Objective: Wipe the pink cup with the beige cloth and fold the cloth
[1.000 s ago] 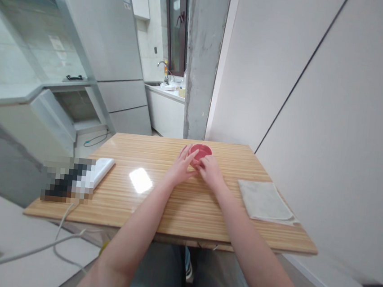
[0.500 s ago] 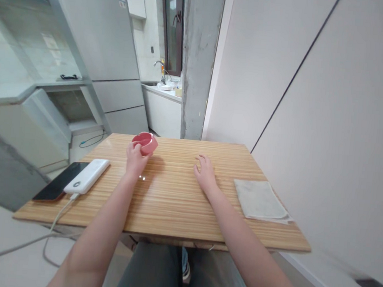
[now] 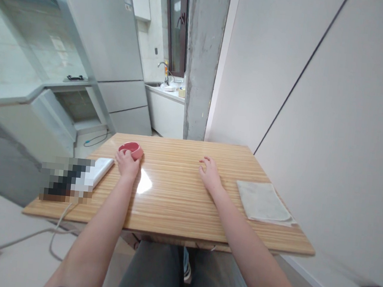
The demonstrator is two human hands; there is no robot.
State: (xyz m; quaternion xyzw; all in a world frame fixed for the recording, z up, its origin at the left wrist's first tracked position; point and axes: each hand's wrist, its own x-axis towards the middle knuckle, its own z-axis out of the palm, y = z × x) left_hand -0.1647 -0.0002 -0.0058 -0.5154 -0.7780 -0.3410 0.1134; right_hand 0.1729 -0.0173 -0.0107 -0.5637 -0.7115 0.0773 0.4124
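My left hand [image 3: 128, 164] grips the near side of a small pink bowl [image 3: 138, 151] at the far left of the wooden table [image 3: 173, 196]. The bowl sits upright at the tabletop, its opening facing up, and my fingers hide part of its rim. Whether it rests fully on the wood I cannot tell. To the right of centre, my right hand [image 3: 210, 174] is open with its fingers apart and slightly curled, holding nothing. A folded grey cloth [image 3: 262, 202] lies to the right of that hand.
A white power bank [image 3: 102, 171] with a cable [image 3: 64, 212] lies at the table's left, beside a dark, pixelated flat object [image 3: 60, 185]. Beyond the table stand a fridge [image 3: 104, 31], a concrete pillar [image 3: 204, 63] and a sink counter [image 3: 167, 109]. A pale wall [image 3: 329, 152] runs along the right.
My left hand has carried the pink bowl left and lowered it to the tabletop, and the bowl has gone from tilted to upright. My right hand has stayed nearly in place.
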